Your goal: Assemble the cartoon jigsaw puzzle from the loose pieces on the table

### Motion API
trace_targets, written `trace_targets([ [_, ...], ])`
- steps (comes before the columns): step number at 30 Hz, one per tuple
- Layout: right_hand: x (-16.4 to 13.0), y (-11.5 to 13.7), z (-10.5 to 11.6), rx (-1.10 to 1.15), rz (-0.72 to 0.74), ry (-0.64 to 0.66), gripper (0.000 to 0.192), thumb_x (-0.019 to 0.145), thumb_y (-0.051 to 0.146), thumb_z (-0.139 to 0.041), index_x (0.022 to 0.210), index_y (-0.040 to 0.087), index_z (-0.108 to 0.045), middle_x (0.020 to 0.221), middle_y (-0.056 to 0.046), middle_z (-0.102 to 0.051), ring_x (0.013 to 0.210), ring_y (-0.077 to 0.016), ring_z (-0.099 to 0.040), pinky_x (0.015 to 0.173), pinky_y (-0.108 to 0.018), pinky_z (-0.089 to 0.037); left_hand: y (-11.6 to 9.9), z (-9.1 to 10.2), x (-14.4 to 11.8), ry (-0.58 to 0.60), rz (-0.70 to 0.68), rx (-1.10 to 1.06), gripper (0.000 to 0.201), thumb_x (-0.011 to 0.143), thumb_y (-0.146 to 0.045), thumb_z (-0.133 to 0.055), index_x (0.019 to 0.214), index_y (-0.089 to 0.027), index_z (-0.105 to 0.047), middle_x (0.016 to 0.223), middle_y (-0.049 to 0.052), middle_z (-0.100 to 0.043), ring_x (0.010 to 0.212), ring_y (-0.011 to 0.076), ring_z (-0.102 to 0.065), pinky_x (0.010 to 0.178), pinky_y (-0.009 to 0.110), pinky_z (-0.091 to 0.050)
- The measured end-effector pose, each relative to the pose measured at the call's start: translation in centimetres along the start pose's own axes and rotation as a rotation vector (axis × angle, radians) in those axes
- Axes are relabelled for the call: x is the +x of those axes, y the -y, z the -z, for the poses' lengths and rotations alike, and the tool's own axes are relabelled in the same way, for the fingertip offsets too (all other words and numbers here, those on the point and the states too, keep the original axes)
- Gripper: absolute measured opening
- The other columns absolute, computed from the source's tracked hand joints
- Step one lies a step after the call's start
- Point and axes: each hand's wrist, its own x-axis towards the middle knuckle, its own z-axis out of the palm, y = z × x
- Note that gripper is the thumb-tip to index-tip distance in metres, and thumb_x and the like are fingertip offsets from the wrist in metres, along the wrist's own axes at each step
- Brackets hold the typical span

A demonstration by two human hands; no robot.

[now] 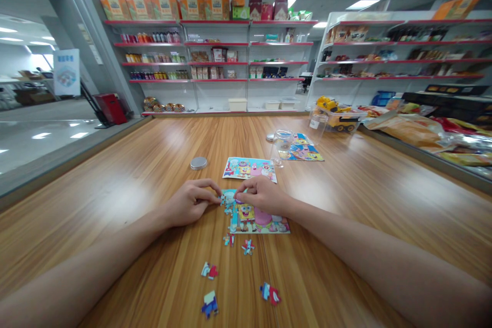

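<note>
A partly joined jigsaw puzzle with a bright cartoon picture lies flat on the wooden table, its left side uneven. At that left edge, the bent fingers of my left hand close together against a puzzle piece. My right hand reaches over the puzzle's top, thumb and forefinger pinched on a piece at the upper left; the palm hides part of the picture. Loose puzzle pieces lie nearer to me: two small ones just below the puzzle, and several more, including a red-and-blue piece, closer still.
Behind the puzzle lies a printed picture card. A round metal lid is to the left. A clear jar stands by a second cartoon picture. Toy trucks fill a clear bin; packaged goods are at right.
</note>
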Motion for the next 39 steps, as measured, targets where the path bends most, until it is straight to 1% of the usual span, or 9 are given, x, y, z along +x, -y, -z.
trace_targets([
  [8, 0.0, 0.0, 0.0, -0.004, -0.012, 0.015, 0.022, 0.082, 0.029, -0.061, 0.083, 0.011, -0.073, 0.048, 0.005, -0.044, 0.046, -0.0067, -0.034, 0.047, -0.021, -0.026, -0.1, 0.1, 0.1, 0.011, -0.02, -0.029, 0.029, 0.085, -0.006, -0.048, 0.088, -0.018, -0.074, 0.096, 0.006, -0.067, 0.084, 0.0143, -0.064, 0.077, 0.026, -0.051],
  [13, 0.0, 0.0, 0.0, 0.002, -0.016, 0.019, 0.023, 0.083, 0.03, -0.061, 0.084, 0.011, -0.074, 0.047, 0.005, -0.042, 0.046, -0.0067, -0.034, 0.047, -0.021, -0.026, -0.6, 0.0, 0.3, 0.012, 0.016, -0.043, 0.027, 0.084, -0.006, -0.048, 0.097, -0.016, -0.07, 0.094, 0.006, -0.067, 0.079, 0.0128, -0.063, 0.068, 0.022, -0.05],
  [15, 0.0, 0.0, 0.0, -0.002, -0.015, 0.019, 0.023, 0.083, 0.03, -0.061, 0.084, 0.011, -0.073, 0.047, 0.005, -0.042, 0.046, -0.0067, -0.034, 0.047, -0.021, -0.025, -0.7, -0.1, 0.3, 0.009, 0.03, -0.015, 0.023, 0.085, -0.009, -0.051, 0.097, -0.016, -0.069, 0.093, 0.007, -0.067, 0.079, 0.0132, -0.063, 0.066, 0.022, -0.05],
  [18, 0.0, 0.0, 0.0, -0.009, -0.011, 0.02, 0.024, 0.083, 0.031, -0.06, 0.084, 0.011, -0.073, 0.046, 0.006, -0.04, 0.045, -0.0066, -0.032, 0.046, -0.021, -0.022, -0.8, 0.0, 0.2, 0.021, 0.0, 0.028, 0.018, 0.085, -0.013, -0.054, 0.093, -0.016, -0.07, 0.096, 0.007, -0.066, 0.081, 0.0141, -0.063, 0.071, 0.024, -0.051],
  [24, 0.0, 0.0, 0.0, -0.005, -0.011, 0.027, 0.024, 0.083, 0.032, -0.06, 0.084, 0.011, -0.073, 0.045, 0.006, -0.038, 0.045, -0.0066, -0.031, 0.046, -0.021, -0.022, -0.6, 0.2, 0.0, 0.065, -0.029, 0.095, 0.029, 0.082, -0.007, -0.047, 0.096, -0.017, -0.07, 0.102, 0.007, -0.065, 0.081, 0.0139, -0.063, 0.076, 0.026, -0.052],
  [29, -0.1, 0.0, 0.0, -0.014, -0.011, 0.022, 0.024, 0.083, 0.03, -0.06, 0.084, 0.011, -0.073, 0.045, 0.007, -0.037, 0.044, -0.0062, -0.03, 0.045, -0.021, -0.021, -0.8, 0.3, 0.1, 0.09, -0.063, 0.178, 0.029, 0.085, -0.008, -0.046, 0.099, -0.018, -0.069, 0.103, 0.006, -0.066, 0.084, 0.0147, -0.064, 0.077, 0.026, -0.052],
  [36, -0.1, 0.3, 0.1, -0.022, -0.029, 0.029, 0.024, 0.083, 0.03, -0.06, 0.084, 0.01, -0.073, 0.045, 0.007, -0.038, 0.044, -0.0061, -0.029, 0.045, -0.021, -0.021, -1.4, 0.4, 0.2, 0.148, -0.136, 0.367, 0.027, 0.088, -0.01, -0.044, 0.099, -0.017, -0.068, 0.105, 0.006, -0.067, 0.082, 0.0157, -0.067, 0.071, 0.026, -0.054],
  [39, -0.1, 0.3, 0.0, -0.026, -0.027, 0.03, 0.024, 0.083, 0.03, -0.06, 0.084, 0.011, -0.073, 0.045, 0.007, -0.038, 0.044, -0.0061, -0.029, 0.045, -0.021, -0.02, -1.9, 0.5, 0.4, 0.176, -0.154, 0.434, 0.028, 0.087, -0.009, -0.043, 0.099, -0.017, -0.067, 0.103, 0.006, -0.067, 0.079, 0.0151, -0.067, 0.066, 0.024, -0.054],
])
